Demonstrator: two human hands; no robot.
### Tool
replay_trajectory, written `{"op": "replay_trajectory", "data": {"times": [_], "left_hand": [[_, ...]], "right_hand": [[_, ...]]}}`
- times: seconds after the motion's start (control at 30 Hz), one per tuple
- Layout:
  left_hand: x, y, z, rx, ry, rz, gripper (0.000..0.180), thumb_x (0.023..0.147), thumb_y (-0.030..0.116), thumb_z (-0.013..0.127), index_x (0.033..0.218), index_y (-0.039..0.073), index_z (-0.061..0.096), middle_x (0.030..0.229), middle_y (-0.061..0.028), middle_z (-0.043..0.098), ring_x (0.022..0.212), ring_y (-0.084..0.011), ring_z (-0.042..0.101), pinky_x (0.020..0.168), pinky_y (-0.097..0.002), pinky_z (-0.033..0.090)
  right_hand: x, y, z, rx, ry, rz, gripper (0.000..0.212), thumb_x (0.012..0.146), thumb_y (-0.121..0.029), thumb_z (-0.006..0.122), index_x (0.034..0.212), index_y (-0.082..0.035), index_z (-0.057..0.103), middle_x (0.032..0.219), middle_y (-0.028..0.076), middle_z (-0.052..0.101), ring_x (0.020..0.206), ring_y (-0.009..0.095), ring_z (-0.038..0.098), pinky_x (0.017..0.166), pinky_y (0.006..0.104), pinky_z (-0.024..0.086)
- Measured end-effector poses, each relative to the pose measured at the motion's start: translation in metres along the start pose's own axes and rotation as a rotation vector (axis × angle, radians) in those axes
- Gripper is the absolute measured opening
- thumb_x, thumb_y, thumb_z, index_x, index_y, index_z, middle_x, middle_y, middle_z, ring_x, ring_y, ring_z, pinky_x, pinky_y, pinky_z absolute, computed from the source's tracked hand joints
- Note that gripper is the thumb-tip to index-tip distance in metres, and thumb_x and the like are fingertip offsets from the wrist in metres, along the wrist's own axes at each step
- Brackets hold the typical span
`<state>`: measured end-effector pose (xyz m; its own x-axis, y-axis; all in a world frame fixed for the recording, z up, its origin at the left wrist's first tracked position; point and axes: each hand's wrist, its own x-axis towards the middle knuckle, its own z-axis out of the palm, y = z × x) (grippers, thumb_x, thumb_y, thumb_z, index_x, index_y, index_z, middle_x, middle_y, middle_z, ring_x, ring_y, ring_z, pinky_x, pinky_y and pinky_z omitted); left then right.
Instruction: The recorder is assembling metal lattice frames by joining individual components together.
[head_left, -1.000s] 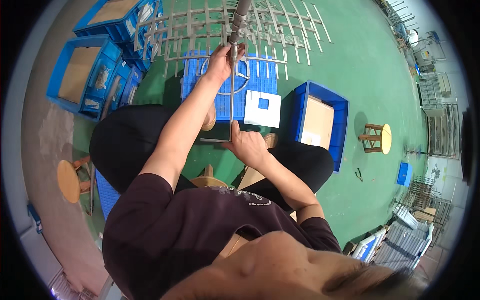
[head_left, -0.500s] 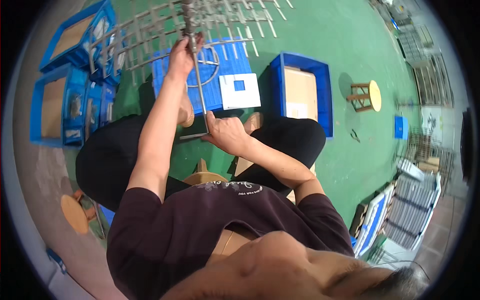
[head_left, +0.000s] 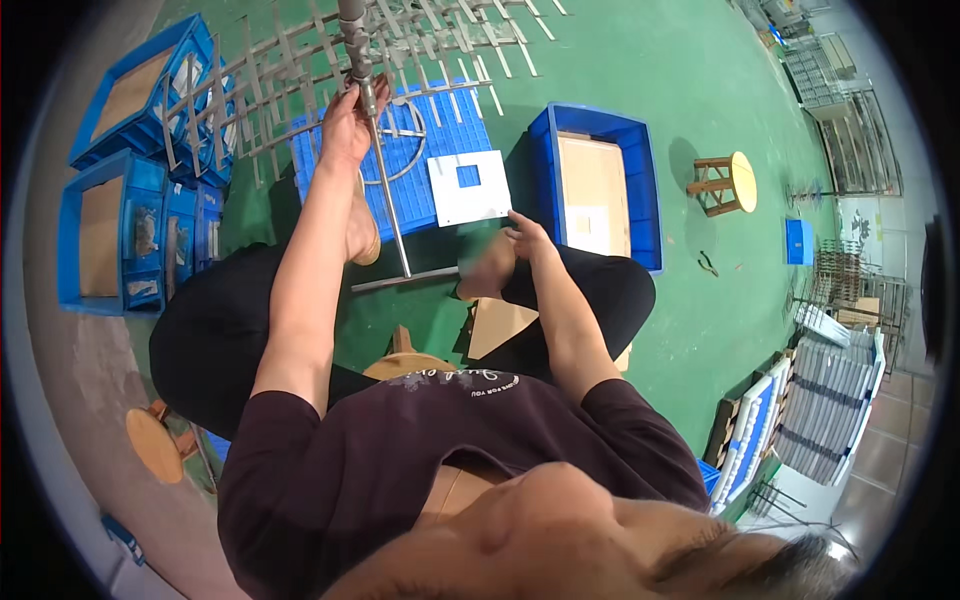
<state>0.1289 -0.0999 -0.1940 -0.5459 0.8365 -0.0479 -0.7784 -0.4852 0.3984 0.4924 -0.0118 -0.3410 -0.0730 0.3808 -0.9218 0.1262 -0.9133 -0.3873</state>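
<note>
My left hand is closed round the central pole of a metal rack, just below a thicker joint. Rows of thin prongs spread from the rack's far part, and its near end is a bare rod meeting a crossbar. My right hand is off the rack, fingers stretched forward, at the near right corner of a white square panel with a square cut-out. Whether a fingertip touches the panel, I cannot tell. The panel lies on the right part of a blue ribbed crate surface.
A blue bin holding a tan board stands to the right; several blue bins are stacked at left. A yellow-topped stool and pliers sit farther right on the green floor. Wooden stools are nearby.
My right hand has let go of the rack's lower rod and moved right to the white panel's corner. My left hand keeps its hold; the rack has shifted slightly left in view.
</note>
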Motion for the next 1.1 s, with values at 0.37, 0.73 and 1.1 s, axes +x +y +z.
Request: {"op": "replay_trajectory", "data": {"times": [0.37, 0.73, 1.1], "left_hand": [[0.008, -0.012, 0.018, -0.036, -0.032, -0.044, 0.027, 0.086, 0.003, 0.047, 0.111, -0.007, 0.043, 0.108, -0.0282, 0.052, 0.097, -0.0352, 0.057, 0.085, -0.0378, 0.05], [0.003, -0.004, 0.002, -0.033, -0.019, 0.012, 0.028, 0.085, 0.003, 0.047, 0.111, -0.008, 0.043, 0.108, -0.0284, 0.053, 0.097, -0.0358, 0.057, 0.086, -0.0378, 0.049], [0.002, -0.004, 0.004, -0.017, -0.008, 0.001, 0.03, 0.086, 0.005, 0.047, 0.114, -0.008, 0.044, 0.112, -0.0254, 0.052, 0.102, -0.0326, 0.055, 0.088, -0.0344, 0.048]], "right_hand": [[0.033, -0.02, -0.015, 0.143, -0.589, -0.188, 0.024, 0.079, -0.013, 0.062, 0.095, 0.0, 0.051, 0.089, 0.015, 0.057, 0.073, 0.03, 0.062, 0.07, 0.0323, 0.05], [-0.097, -0.037, 0.053, -0.278, -0.304, -0.47, 0.015, 0.082, -0.007, 0.048, 0.094, 0.002, 0.05, 0.074, 0.014, 0.056, 0.078, 0.027, 0.063, 0.064, 0.0333, 0.051], [-0.19, -0.05, 0.028, -1.15, 0.217, -1.373, 0.024, 0.079, -0.003, 0.045, 0.101, 0.004, 0.047, 0.065, 0.019, 0.057, 0.056, 0.034, 0.058, 0.052, 0.038, 0.045]]}}
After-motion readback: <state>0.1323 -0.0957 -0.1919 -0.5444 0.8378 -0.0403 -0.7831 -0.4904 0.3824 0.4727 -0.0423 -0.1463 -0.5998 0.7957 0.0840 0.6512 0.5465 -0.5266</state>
